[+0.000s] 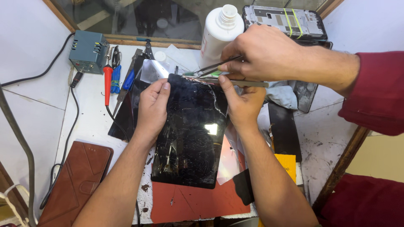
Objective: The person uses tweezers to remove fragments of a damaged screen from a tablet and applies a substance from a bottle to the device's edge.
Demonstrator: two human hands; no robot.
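A black tablet [189, 134] with a badly cracked glass front stands tilted over the bench. My left hand [152, 105] grips its upper left edge, thumb on the glass. My right hand [243, 105] holds the upper right edge, thumb pressed at the top corner. A flat metal prying tool [240, 83] lies across my right fingers at that corner. A co-worker's hand [265, 52] in a red sleeve reaches in from the right with thin tweezers [214, 66], tips at the tablet's top edge, where a small green piece shows.
A white bottle [219, 33] and a stripped phone frame [284, 21] stand behind. At the left are a grey soldering station [88, 51], a red-handled iron [107, 82] and blue-handled tools [116, 80]. A brown case [78, 180], a red mat [189, 204] and a black panel [284, 130] lie nearby.
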